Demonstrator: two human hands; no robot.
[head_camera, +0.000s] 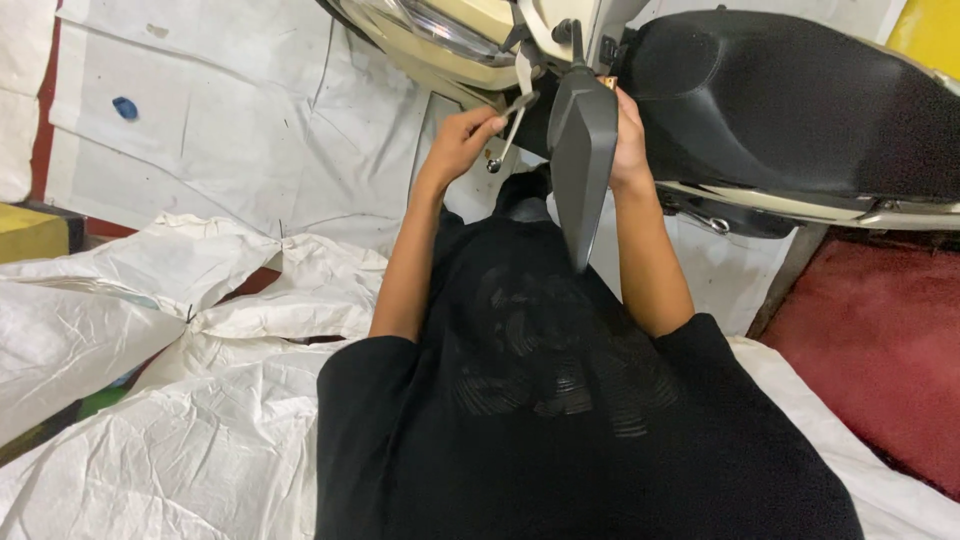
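Cream scooter body (470, 25), black seat (790, 100), dark grey mirror (580, 160), white sheeting (200, 420), dark red mat (880, 340)

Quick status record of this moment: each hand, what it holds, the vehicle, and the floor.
left hand: gripping a thin metal tool, its tip up near the scooter's front
right hand: behind the dark mirror, gripping near its stem; contact mostly hidden
scooter: cream body, black seat, headlamp at the top edge
floor: white sheets, creased and overlapping; red mat at right
other: small blue spot on the sheet at upper left
person: black shirt fills the lower middle of the view
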